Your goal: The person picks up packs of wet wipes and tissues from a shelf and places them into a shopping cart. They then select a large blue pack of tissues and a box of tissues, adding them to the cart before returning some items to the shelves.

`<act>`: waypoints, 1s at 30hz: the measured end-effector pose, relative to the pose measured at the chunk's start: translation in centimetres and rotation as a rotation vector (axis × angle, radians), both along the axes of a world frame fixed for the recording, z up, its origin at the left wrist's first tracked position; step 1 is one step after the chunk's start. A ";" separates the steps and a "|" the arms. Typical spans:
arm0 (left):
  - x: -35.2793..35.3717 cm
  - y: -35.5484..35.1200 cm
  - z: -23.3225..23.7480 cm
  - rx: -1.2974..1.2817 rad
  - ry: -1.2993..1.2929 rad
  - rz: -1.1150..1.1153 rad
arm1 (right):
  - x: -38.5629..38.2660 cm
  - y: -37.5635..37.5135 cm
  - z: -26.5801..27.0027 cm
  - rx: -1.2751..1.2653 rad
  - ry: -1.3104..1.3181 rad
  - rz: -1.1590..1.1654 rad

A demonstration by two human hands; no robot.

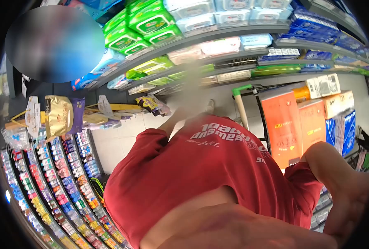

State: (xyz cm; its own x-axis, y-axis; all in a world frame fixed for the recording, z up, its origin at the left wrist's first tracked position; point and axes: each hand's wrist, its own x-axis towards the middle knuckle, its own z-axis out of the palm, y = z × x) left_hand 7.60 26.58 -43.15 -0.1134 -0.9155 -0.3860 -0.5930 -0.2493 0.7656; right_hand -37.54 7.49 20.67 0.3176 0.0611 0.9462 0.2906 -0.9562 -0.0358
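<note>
My left arm, in a red sleeve, reaches down past the front of my red shirt. My left hand (180, 113) is blurred and small, its fingers smeared. Close beside it, at the end of a hanging display, is a tilted dark and yellow bag (153, 106). My right arm is bent sharply up beside a shopping cart. Very near the camera at the lower right, my right hand (350, 207) is raised close to my head. Its fingers are mostly hidden by the frame edge.
Orange boxes (282, 128) and blue and white packs (341, 130) fill a cart with a green-tipped handle (241, 89). Shelves ahead hold green wipe packs (150, 18). A gold bag (59, 115) hangs at left, above racks of small packages (60, 174). Pale floor tiles (122, 143) lie between.
</note>
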 end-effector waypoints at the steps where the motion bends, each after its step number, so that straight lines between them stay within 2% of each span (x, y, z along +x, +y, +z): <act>1: 0.2 0.1 -2.9 -0.266 -0.095 -0.190 | -0.2 0.4 -0.1 -0.009 0.024 -0.043; 3: 3.7 -0.1 -6.1 -0.800 -0.310 -0.582 | -0.6 1.0 -0.4 0.003 0.050 -0.111; 4: 1.0 -0.8 -2.1 0.068 -0.172 -0.129 | -1.0 1.5 -0.5 0.002 0.060 -0.149; 5: 0.0 -2.0 0.0 0.258 -0.073 -0.016 | -1.2 2.0 -0.5 0.001 0.079 -0.184; 7: -1.3 -3.9 2.5 0.406 -0.152 0.003 | -2.0 3.0 -0.5 0.007 0.119 -0.257; 8: -0.6 -4.3 1.3 0.401 -0.154 -0.019 | -2.6 3.6 -0.5 0.009 0.138 -0.296; 10: 1.7 -3.4 -3.2 -0.103 -0.045 -0.331 | -3.7 4.9 -0.2 0.018 0.169 -0.386; 11: -0.3 -3.1 -1.8 -0.086 -0.020 -0.364 | -4.2 5.5 0.0 0.029 0.191 -0.436; 13: -1.7 -6.6 1.5 0.398 -0.073 -0.039 | -5.6 7.3 0.2 0.015 0.206 -0.555; 15: -2.8 -8.9 3.3 0.338 -0.152 -0.160 | -7.3 9.3 0.1 -0.013 0.196 -0.693; 16: -3.7 -9.7 4.0 0.348 -0.116 -0.141 | -8.3 9.9 -0.2 -0.008 0.203 -0.739; 18: -5.1 -11.4 3.3 0.419 -0.058 -0.152 | -10.6 10.2 -2.0 -0.029 0.015 -0.767; 20: -5.9 -12.2 1.8 0.358 -0.104 -0.253 | -14.0 9.0 -8.6 -0.277 -0.371 -1.599; 21: -6.6 -12.6 1.4 0.281 -0.152 -0.305 | -18.8 11.4 -10.6 0.018 -0.173 -0.663; 22: -8.0 -13.4 2.2 0.410 -0.100 -0.200 | -18.1 11.4 -13.5 0.104 -0.331 -1.015; 23: -8.8 -13.8 1.8 0.412 -0.098 -0.226 | -17.7 12.0 -14.5 0.367 -0.295 -1.234; 24: -9.2 -13.8 1.2 0.360 -0.113 -0.250 | -15.6 11.7 -16.5 0.510 -0.336 -1.467; 25: -9.8 -13.7 0.8 0.308 -0.129 -0.275 | -15.8 12.6 -18.2 0.762 -0.285 -1.471; 26: -11.1 -13.6 1.6 0.309 -0.129 -0.295 | -16.2 12.5 -20.2 0.775 -0.168 -1.408; 27: -12.5 -13.7 3.1 0.383 -0.136 -0.206 | -15.9 12.8 -22.2 0.875 -0.075 -1.411; 28: -13.9 -13.6 4.6 0.458 -0.146 -0.114 | -15.7 13.3 -24.2 1.122 -0.076 -1.305; 30: -15.4 -13.1 5.3 0.460 -0.142 -0.127 | -14.2 13.6 -28.0 1.335 -0.026 -1.216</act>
